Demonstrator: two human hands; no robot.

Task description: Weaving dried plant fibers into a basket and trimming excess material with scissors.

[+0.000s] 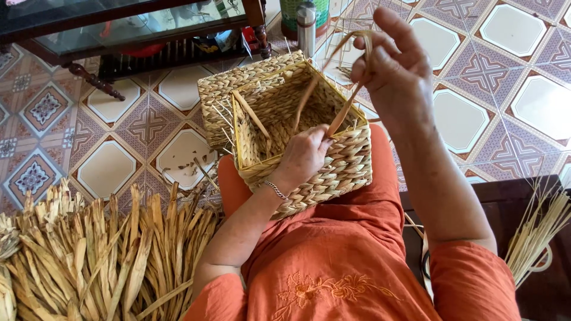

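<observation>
A person in an orange top sits with a rectangular woven basket of tan plaited fibre (309,148) tilted on the lap, its open mouth turned up and away, a thin yellow wire frame showing along its rim. The left hand (303,156) rests on the near rim of the basket, its grip closed over the edge, fingers curled inside and pinching the lower end of a long flat strand of dried tan fibre (342,116). A silver chain bracelet (275,189) sits on that wrist.

The right hand (392,65) is raised above and just beyond the far right corner of the basket. Its grip is closed on the upper part of the same strand, which loops over the fingers and runs down into the basket towards the left hand; the index finger sticks up free.

Thin stiff stalks poke out from the basket's left wall. To the left on the patterned tiled floor (119,160) lies a thick heap of dried flat leaves (101,255), close beside the knee. At the right edge a bundle of pale thin straw stalks (535,232) leans over a dark wooden seat. Beyond the basket stand a silver metal flask (306,27) and a dark low glass-topped surface (119,30).
</observation>
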